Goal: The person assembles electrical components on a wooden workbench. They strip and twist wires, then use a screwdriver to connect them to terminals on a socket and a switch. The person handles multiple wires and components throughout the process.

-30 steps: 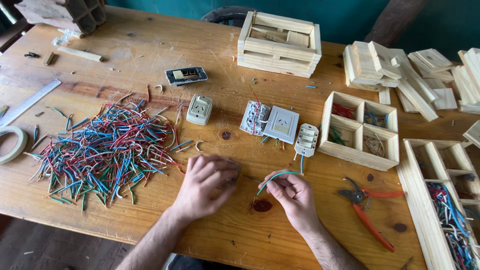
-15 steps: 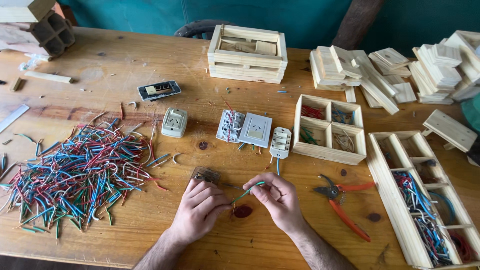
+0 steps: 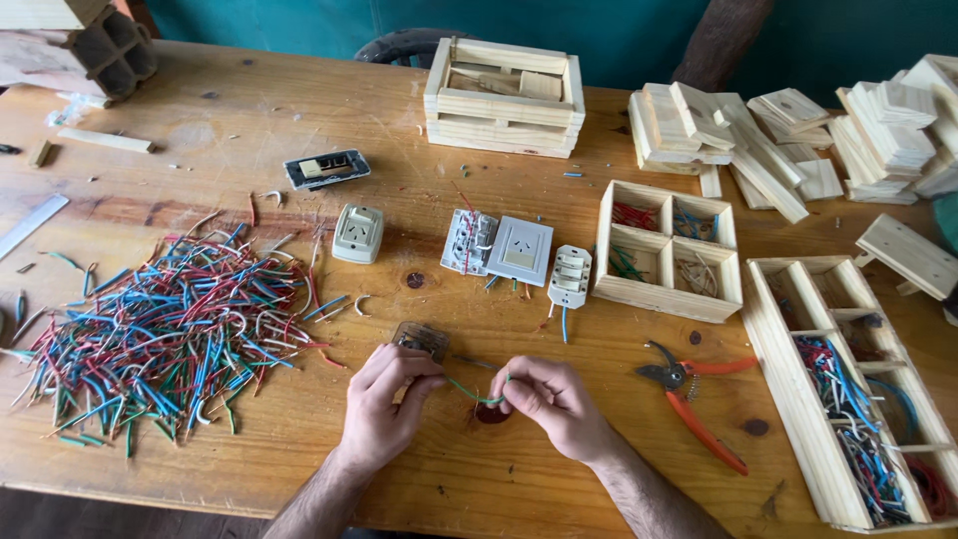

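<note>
My left hand [image 3: 384, 404] and my right hand [image 3: 549, 397] meet near the front of the wooden table [image 3: 249, 130]. Between their fingertips runs a short green wire [image 3: 469, 391], pinched at both ends. Under my left fingers lies a small brownish switch part [image 3: 421, 339], partly hidden. A big heap of coloured wire pieces [image 3: 165, 334] lies to the left. Beyond the hands lie a white socket plate [image 3: 519, 250] and white switch modules [image 3: 570, 276].
Orange-handled pliers [image 3: 699, 399] lie right of my right hand. A four-cell wooden box [image 3: 667, 250] and a long divided wooden tray [image 3: 853, 389] hold sorted wires. Stacked wooden pieces [image 3: 718, 130], a slatted crate [image 3: 504, 95], a beige socket [image 3: 357, 233] and a black frame [image 3: 326, 169] sit farther back.
The view has shifted right across the table. My hands have drawn apart slightly, and the green wire is now stretched between them over the small switch part.
</note>
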